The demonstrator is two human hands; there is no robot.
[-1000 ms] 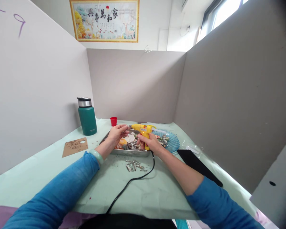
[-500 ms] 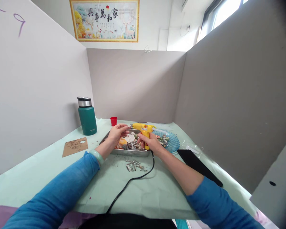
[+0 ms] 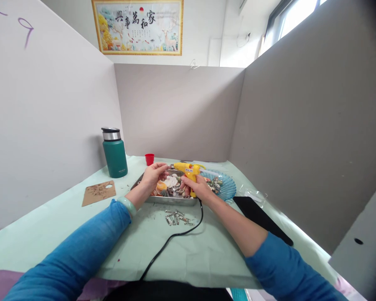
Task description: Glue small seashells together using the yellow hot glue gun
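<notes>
The right hand (image 3: 201,188) is gripping the yellow plastic glue gun (image 3: 188,168) around its handle, holding it above the right part of the silver rectangular metal tray (image 3: 172,202) of assorted pale and orange shells (image 3: 172,182), nozzle pointing left. The left hand (image 3: 155,173) is narrowing its fingertips together just beside that nozzle — whether they are holding something small, I cannot tell. A thin black cord (image 3: 171,237) is trailing toward the near side, passing right of the loose, silvery metal clips (image 3: 175,218).

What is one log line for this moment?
right hand: holds yellow plastic glue gun; left hand: near its nozzle; below: rectangular metal tray
</notes>
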